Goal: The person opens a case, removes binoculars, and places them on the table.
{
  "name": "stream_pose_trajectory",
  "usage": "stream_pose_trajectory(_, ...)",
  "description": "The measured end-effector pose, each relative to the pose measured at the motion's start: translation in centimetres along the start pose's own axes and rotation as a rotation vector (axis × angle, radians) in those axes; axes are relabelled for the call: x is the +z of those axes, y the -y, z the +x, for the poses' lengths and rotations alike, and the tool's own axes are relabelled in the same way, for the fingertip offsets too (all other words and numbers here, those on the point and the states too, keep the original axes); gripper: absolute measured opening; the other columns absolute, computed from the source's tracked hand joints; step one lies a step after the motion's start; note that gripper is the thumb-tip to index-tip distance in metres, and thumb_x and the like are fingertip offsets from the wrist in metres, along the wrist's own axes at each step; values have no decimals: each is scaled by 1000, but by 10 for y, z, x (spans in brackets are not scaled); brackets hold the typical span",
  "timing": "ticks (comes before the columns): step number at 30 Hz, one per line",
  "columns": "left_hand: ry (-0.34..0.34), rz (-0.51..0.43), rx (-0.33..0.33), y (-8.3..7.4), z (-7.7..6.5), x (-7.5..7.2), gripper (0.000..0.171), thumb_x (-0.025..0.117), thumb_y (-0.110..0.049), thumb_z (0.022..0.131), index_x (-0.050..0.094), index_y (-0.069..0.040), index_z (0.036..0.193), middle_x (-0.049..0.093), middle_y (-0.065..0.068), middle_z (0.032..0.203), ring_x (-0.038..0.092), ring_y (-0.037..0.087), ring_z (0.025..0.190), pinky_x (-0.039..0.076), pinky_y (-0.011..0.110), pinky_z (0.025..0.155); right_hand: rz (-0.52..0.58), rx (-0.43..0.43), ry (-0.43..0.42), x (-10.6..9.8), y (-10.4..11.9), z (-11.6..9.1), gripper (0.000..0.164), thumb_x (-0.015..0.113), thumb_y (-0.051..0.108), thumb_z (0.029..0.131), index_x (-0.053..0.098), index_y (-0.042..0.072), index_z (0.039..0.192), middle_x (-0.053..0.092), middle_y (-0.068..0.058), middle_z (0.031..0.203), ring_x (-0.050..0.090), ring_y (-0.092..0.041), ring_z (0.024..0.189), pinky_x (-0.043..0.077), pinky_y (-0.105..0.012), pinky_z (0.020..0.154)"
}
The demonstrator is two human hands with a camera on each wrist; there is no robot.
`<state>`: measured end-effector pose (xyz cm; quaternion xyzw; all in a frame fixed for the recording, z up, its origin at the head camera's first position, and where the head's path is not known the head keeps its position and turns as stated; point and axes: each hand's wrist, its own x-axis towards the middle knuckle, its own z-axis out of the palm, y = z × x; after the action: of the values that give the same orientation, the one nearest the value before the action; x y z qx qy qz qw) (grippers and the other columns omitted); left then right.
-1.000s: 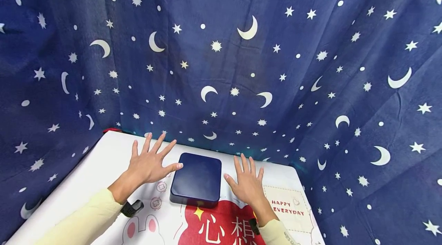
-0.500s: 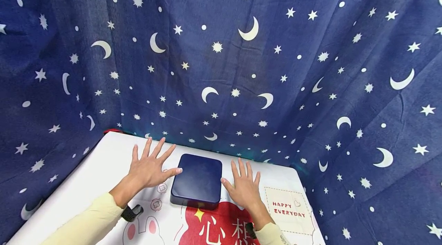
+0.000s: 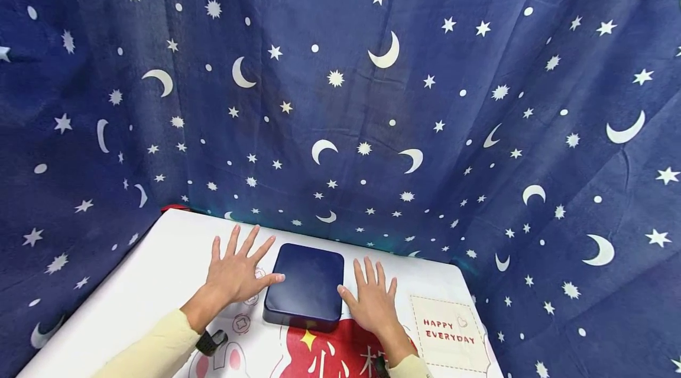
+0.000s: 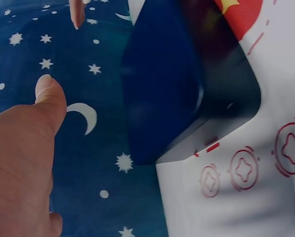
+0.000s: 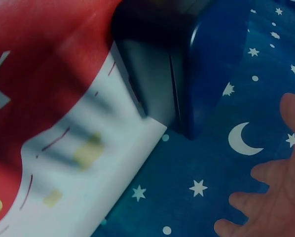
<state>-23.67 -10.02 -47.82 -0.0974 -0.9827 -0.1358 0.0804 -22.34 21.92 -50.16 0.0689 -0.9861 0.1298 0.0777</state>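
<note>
A dark blue, square box with rounded corners sits on the table, its smooth top facing up. Left of it, my left hand is held palm down with fingers spread; in the head view its thumb overlaps the box's left edge. The left wrist view shows that hand apart from the box. On the other side, my right hand has spread fingers, with its thumb near the box's right edge. A gap separates the right hand from the box in the right wrist view. Neither hand holds anything.
The table wears a white cloth with a red patch, printed characters and a "HAPPY EVERYDAY" panel. A blue curtain with moons and stars rises behind the table and along its sides.
The head view has tilted up a little, so the scene sits lower. My right hand has shifted left, closer to the box. The left hand stays spread beside it, and the box has stayed put.
</note>
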Motion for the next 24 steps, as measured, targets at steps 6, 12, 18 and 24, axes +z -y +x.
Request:
stream_pose_trajectory(6, -13, 8, 5, 0, -1, 15, 95, 58, -85, 82, 44, -30, 159, 31, 15, 171, 15, 51, 159, 8, 78, 122, 59, 5, 9, 10, 0, -2, 77, 58, 56, 99, 41, 12, 160, 35, -20, 167, 25, -48, 155, 14, -84, 115)
stream_pose_trajectory(12, -8, -25, 23, -1, 3, 26, 94, 58, -84, 84, 42, -30, 160, 28, 14, 173, 13, 50, 159, 9, 76, 123, 85, 38, 21, 18, 2, 0, 77, 59, 55, 99, 40, 13, 160, 35, -19, 168, 26, -47, 155, 16, -84, 116)
stream_pose_trajectory(18, -8, -45, 13, -1, 5, 37, 95, 59, -82, 84, 41, -28, 161, 28, 16, 172, 14, 51, 159, 12, 77, 123, 169, 61, 55, 28, 3, 2, 77, 59, 54, 100, 40, 10, 160, 34, -21, 168, 26, -49, 154, 19, -83, 115)
stream_pose_trajectory(24, 39, -116, -14, -5, 4, 55, 99, 59, -81, 85, 39, -23, 162, 29, 17, 172, 15, 51, 159, 12, 78, 122, 318, 70, 73, 40, 1, 4, 73, 57, 50, 103, 42, 6, 158, 37, -26, 165, 29, -54, 151, 28, -79, 115)
